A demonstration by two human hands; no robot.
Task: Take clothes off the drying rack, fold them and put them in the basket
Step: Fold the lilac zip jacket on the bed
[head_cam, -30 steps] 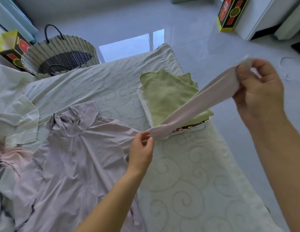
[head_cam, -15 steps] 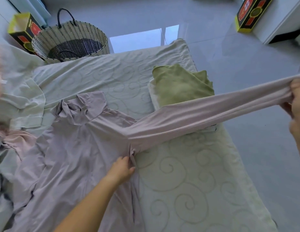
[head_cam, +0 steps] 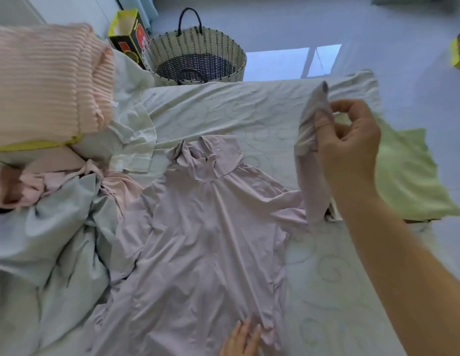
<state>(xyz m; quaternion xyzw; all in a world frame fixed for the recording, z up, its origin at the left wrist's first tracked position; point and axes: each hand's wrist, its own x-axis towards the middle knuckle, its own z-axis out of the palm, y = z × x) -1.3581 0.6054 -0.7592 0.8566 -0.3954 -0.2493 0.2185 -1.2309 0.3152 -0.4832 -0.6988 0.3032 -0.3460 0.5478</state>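
Lying spread on the swirl-patterned sheet (head_cam: 326,278), the lilac long-sleeved top (head_cam: 198,240) has its high collar toward the far edge; its sleeve (head_cam: 313,176) on the right side is lifted clear of the sheet and hangs from the right hand (head_cam: 349,152), whose thumb and curled fingers pinch the cuff end; the left hand (head_cam: 240,339), partly cut off by the lower frame edge, rests with straight fingers flat on the top's lower body; the two hands are well apart. Woven basket (head_cam: 198,42): upright on the floor just beyond the sheet's far edge. Green folded cloth (head_cam: 408,176): on the sheet, right of the raised sleeve. Pink ribbed garment (head_cam: 43,80) and pale blue heap (head_cam: 56,240): left of the top; a yellow-and-black box (head_cam: 127,37) stands beside the basket.
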